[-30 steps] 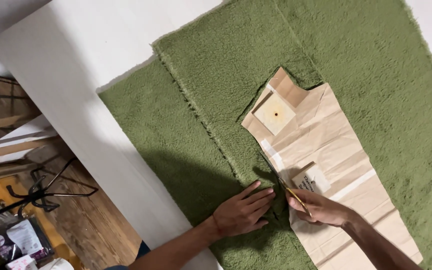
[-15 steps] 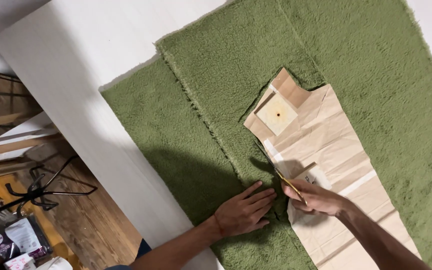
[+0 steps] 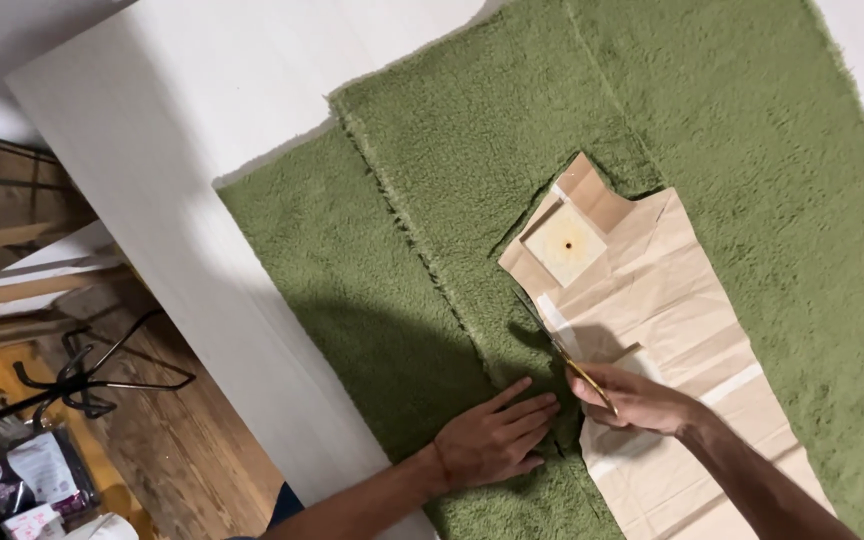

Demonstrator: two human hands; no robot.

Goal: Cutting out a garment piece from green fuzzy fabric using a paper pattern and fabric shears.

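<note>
Your right hand (image 3: 637,400) closed around scissors (image 3: 564,352), blades along edge of brown paper pattern (image 3: 672,330) on green fleece fabric (image 3: 452,200), white bench (image 3: 202,120). Left hand (image 3: 497,440) flat, grip empty, fingers spread pinning fleece just beside cut line.

Risks:
- left fingertips near blades, nick if you close fast
- pattern shifts, only square wooden weight (image 3: 564,243) holds it
- pile hides edge, cut wanders

Packages: small pouches, lower left floor, dark with pale labels, blurred.

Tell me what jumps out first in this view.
Green fleecy fabric covers most of the white table, with a brown paper pattern laid on its right half. At the lower middle, the left hand presses flat on the fabric while the right hand works scissors along the pattern's edge.
</note>
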